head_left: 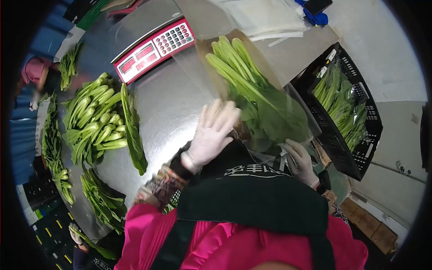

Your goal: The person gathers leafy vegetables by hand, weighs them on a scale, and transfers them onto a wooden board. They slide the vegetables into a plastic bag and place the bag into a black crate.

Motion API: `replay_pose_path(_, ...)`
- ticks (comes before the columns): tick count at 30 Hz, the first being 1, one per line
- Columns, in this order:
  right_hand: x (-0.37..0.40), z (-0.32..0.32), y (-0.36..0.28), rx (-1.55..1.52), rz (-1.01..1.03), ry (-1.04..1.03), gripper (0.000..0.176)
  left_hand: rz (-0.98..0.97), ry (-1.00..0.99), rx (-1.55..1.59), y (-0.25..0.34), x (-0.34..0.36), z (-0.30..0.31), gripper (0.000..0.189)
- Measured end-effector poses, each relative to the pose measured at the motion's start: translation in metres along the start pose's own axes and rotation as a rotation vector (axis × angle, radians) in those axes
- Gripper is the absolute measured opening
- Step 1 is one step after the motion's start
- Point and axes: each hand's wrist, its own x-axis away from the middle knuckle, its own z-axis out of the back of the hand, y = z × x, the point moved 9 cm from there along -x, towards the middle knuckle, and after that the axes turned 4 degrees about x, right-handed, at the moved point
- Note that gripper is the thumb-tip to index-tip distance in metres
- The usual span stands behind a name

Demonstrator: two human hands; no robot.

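Observation:
A clear plastic bag (294, 114) with leafy green vegetables (245, 67) inside lies at the table's near right edge, pale stems pointing away from me and dark leaves toward me. My right hand (300, 163), in a white glove, has its fingers closed on the near edge of this bag. Beside the bag's left side is my left hand (212, 134), also gloved, with fingers stretched out and slightly blurred. Nothing shows in that left hand, and its fingertips are close to the bagged leaves.
A red-and-white scale (153, 50) stands at the back of the metal table (162, 108). Loose greens (96, 119) are piled on the left. Plastic bags (265, 18) lie at the back, and a black crate (360, 153) holds bagged greens on the right. Other people work at left.

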Motion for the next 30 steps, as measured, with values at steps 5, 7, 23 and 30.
replay_pose_path(5,-0.080,0.046,-0.002,0.057,-0.036,-0.200,0.029,-0.511,-0.142,0.036,0.026,-0.064,-0.061,0.041)
replay_pose_path(7,-0.135,0.119,-0.034,0.083,0.034,-0.059,0.035,-0.117,0.084,0.546,0.007,-0.109,0.011,0.035)
replay_pose_path(23,-0.239,0.190,-0.193,0.670,0.690,-0.158,0.020,-0.063,0.649,1.257,-0.027,-0.090,0.129,0.116)
replay_pose_path(30,-0.220,0.453,-0.082,-0.522,0.360,0.571,0.043,0.257,0.463,1.518,-0.090,-0.178,0.130,0.047)
